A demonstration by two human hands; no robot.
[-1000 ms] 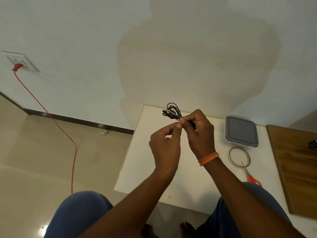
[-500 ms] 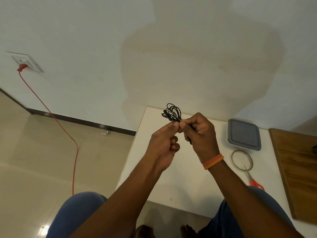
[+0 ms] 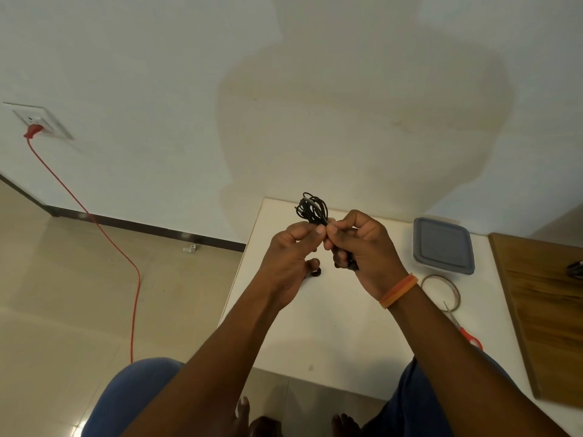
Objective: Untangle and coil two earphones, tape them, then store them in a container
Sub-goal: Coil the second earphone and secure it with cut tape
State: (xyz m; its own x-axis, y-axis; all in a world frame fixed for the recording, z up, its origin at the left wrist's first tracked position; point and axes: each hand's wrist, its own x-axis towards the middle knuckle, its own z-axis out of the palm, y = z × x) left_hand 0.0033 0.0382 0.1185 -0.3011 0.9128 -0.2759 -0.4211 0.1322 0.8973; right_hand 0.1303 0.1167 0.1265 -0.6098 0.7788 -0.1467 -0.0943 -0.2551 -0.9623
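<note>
My R hand (image 3: 362, 247) grips coiled black earphone bundle (image 3: 312, 208); L hand (image 3: 293, 247) pinches at its waist, prob pressing tape. Next: lidded container (image 3: 443, 246) on worktop (image 3: 331, 326).

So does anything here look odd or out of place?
Mostly the wall: a large tan patch, like a stain or mismatched paint, spreads above the table. A small white scrap also lies on the floor by the skirting. The rest looks tidy.

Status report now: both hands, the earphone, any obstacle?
Right hand grips coiled black earphone. Left hand pinches at the bundle. Container lidded on table; no obstacle seen.
</note>
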